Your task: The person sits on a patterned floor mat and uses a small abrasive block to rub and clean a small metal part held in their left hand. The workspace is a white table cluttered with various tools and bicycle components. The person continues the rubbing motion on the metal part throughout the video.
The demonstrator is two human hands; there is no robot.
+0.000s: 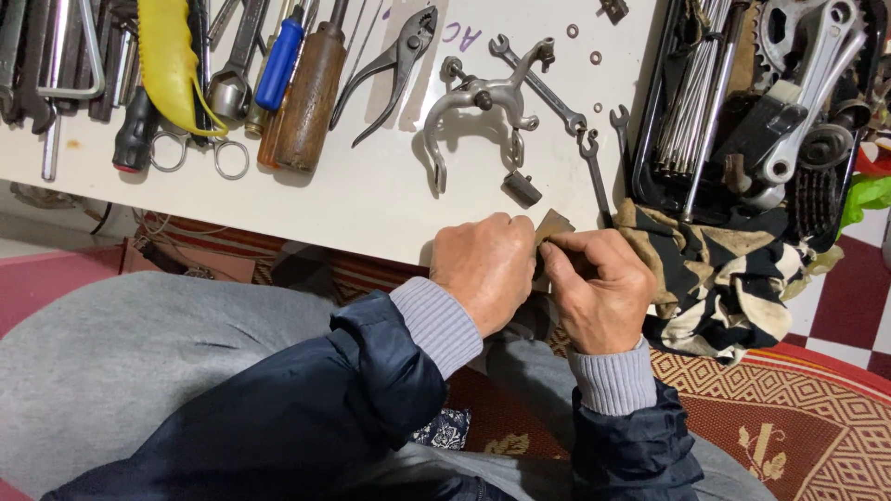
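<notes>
The left hand is closed into a loose fist at the near edge of the white bench, its fingers curled over something that cannot be made out from above. The right hand meets it from the right, thumb and forefinger pinched on a small, flat, tan-brown piece of abrasive-looking sheet, whose upper corner pokes out between the two hands just over the bench edge. Judged from this grip, the work is a rubbing or cleaning pass on a small part: keep the left fist braced against the bench edge, keep the sheet folded tight around the part, and use short strokes with the right fingertips so the sheet does not slip out. Just beyond the hands, on the bench, lies a small dark grey brake block, and beyond that a silver metal caliper brake arm with two slim open-ended spanners close to its right; keep elbows in so these are not knocked off the edge. At the right end of the bench a black, cream and tan patterned rag hangs over the edge, touching the right hand's far side, below a black tray of bicycle parts. Toward the far left corner lie a brown wooden-handled tool, grey slip-joint pliers and steel scissors, well apart from the hands.
</notes>
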